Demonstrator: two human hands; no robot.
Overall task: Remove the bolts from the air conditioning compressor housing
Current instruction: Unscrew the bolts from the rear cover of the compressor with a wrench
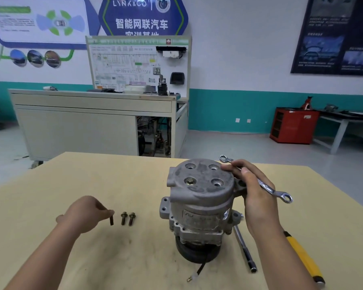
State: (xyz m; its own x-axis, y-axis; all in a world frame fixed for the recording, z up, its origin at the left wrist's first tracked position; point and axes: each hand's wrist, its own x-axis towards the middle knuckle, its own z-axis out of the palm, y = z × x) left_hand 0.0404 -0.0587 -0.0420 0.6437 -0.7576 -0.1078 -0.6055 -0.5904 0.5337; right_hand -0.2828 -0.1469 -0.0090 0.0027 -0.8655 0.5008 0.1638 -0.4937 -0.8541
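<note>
The grey compressor (199, 208) stands on end on the tan table (113, 185), pulley down. Its top face shows four bolt holes; the near-left hole holds a brass bolt head (190, 181), the other three look empty. My left hand (86, 214) pinches a dark bolt (111, 220) by its head, tip down at the table. Two loose bolts (127, 218) lie side by side just right of it. My right hand (254, 191) rests against the compressor's right side and grips a silver ring spanner (266, 188) across its fingers.
A black-handled ratchet bar (244, 250) lies on the table right of the compressor. A yellow-handled tool (304, 258) lies under my right forearm. A thin cable with a connector (194, 276) trails from the pulley. A grey cabinet and a red tool cart stand beyond the table.
</note>
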